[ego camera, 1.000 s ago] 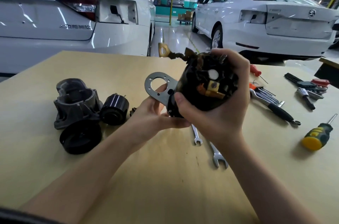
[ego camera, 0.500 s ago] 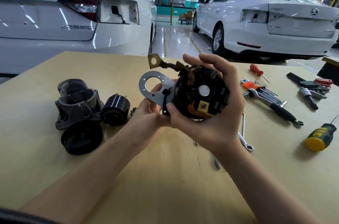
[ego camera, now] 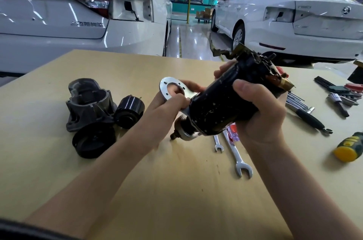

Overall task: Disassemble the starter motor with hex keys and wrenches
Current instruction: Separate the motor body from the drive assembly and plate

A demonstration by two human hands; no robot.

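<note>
The right hand is wrapped around the black motor body and holds it up over the bench, tipped so its shaft end points down and near. The left hand pinches the silver plate at the low end of the body, with fingers curled on its rim.

Left of the hands lie parts that are already off: a gray nose housing, a small black drum and a round black cap (they sit close together).

Near and right of the hands lie two wrenches. Farther right are a bundle of hex keys, a black-handled wrench and a yellow screwdriver.

So I think the job is partly done. The plate, the shaft inside and the brush end with its brass bits still look joined to the body.
</note>
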